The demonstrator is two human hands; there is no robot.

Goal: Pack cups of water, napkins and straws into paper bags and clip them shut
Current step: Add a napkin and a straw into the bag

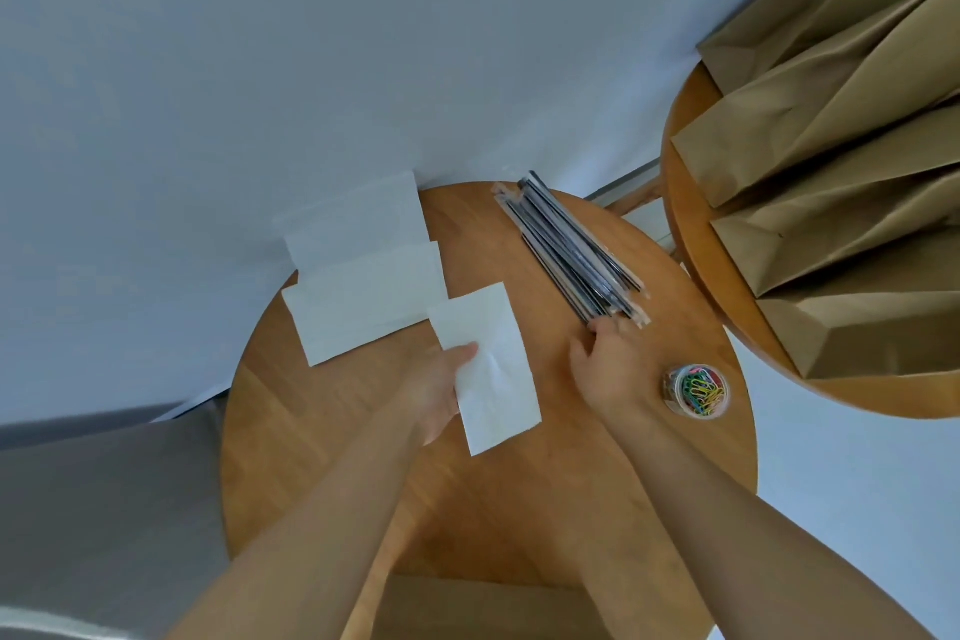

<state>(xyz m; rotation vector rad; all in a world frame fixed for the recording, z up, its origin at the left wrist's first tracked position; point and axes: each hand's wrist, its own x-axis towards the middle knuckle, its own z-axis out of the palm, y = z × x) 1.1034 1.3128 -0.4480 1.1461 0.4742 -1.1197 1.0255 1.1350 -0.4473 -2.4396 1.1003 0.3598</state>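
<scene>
My left hand [436, 392] pinches a folded white napkin [493, 369] just above the round wooden table [322, 411], thumb on top of its left edge. More white napkins [363, 276] lie overlapped at the table's far left. A bundle of black wrapped straws [566, 244] lies diagonally at the far right. My right hand [608, 364] reaches to the bundle's near end, fingertips on the straw ends; whether it grips one I cannot tell. Several brown paper bags [841, 172] lie on a second round table to the right.
A small clear jar of coloured paper clips [696, 390] stands just right of my right wrist. The second wooden table [691, 234] overlaps the first at the right. A grey wall rises behind both, and a grey surface sits at lower left.
</scene>
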